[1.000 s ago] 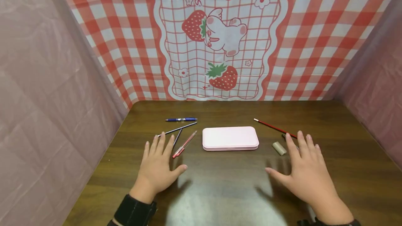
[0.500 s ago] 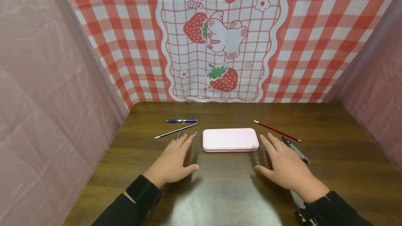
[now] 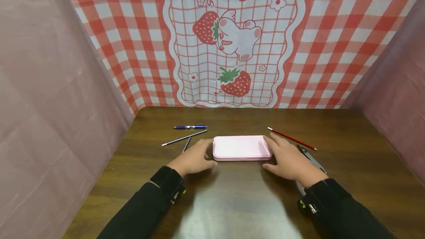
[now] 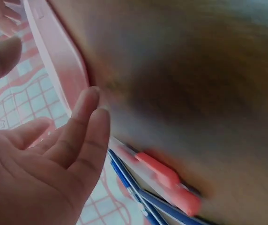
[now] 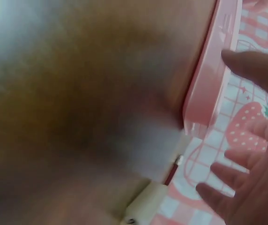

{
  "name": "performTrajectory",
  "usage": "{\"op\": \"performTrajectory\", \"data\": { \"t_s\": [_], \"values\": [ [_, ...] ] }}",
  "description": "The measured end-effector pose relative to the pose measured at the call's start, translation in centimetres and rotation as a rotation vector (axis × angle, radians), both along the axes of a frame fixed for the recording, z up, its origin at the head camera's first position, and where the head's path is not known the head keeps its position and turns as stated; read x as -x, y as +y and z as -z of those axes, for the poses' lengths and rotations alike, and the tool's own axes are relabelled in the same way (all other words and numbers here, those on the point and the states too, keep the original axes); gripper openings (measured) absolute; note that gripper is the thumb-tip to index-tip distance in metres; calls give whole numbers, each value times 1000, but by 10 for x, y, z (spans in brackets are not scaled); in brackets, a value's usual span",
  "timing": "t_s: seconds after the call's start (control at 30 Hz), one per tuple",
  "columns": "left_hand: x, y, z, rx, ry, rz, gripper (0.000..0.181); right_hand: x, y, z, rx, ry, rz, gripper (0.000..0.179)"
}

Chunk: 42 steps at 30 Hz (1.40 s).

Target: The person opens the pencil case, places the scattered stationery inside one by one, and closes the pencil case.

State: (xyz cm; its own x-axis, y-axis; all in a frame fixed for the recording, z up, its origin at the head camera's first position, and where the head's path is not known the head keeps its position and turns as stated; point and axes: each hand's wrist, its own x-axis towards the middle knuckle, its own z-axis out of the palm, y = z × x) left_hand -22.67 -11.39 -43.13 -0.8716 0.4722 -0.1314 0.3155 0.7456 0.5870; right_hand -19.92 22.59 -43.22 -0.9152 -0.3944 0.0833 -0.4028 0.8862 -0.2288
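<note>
A flat pink pencil case (image 3: 240,147) with its lid down lies mid-table. At its left end is my left hand (image 3: 192,158), fingers bent loosely and thumb apart, in front of the case. My right hand (image 3: 289,159) is at the right end, its fingertips overlapping the case's corner in the head view. In the left wrist view, the fingertips are right by the end of the case (image 4: 61,51), and a red pen (image 4: 160,171) lies below the hand. In the right wrist view, the fingers are spread beside the case (image 5: 209,79), with a pale eraser (image 5: 145,204) nearby.
To the left lie a blue pen (image 3: 190,127), a thin pencil (image 3: 184,138) and another dark slim stick (image 3: 187,144). On the right are a red pencil (image 3: 292,138) and a grey drawing compass (image 3: 312,158). A checked strawberry cloth (image 3: 149,47) hangs behind the table.
Both hands have moved inward from the sides to the two ends of the pencil case. The left hand now covers the red pen in the head view. The case has stayed in place.
</note>
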Motion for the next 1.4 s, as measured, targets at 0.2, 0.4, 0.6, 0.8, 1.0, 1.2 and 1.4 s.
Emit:
{"op": "performTrajectory", "data": {
  "t_s": [0.2,0.4,0.6,0.8,1.0,1.2,1.4],
  "values": [
    [15,4,-3,19,-7,-9,95,27,-14,0,38,-58,-69,97],
    [21,17,3,-6,18,6,100,31,-12,7,89,-60,-47,95],
    [23,27,6,5,37,6,101,37,-8,16,142,-53,-64,96],
    [18,30,3,4,-2,-15,104,47,-6,20,171,-61,-80,97],
    [14,29,3,-7,44,-21,97,45,-4,19,219,-93,-112,86],
    [-1,25,10,-89,37,-71,98,30,1,15,313,-176,-103,81],
    [-22,23,16,-439,-76,-223,100,11,3,9,411,-193,-115,78]
  ]
}}
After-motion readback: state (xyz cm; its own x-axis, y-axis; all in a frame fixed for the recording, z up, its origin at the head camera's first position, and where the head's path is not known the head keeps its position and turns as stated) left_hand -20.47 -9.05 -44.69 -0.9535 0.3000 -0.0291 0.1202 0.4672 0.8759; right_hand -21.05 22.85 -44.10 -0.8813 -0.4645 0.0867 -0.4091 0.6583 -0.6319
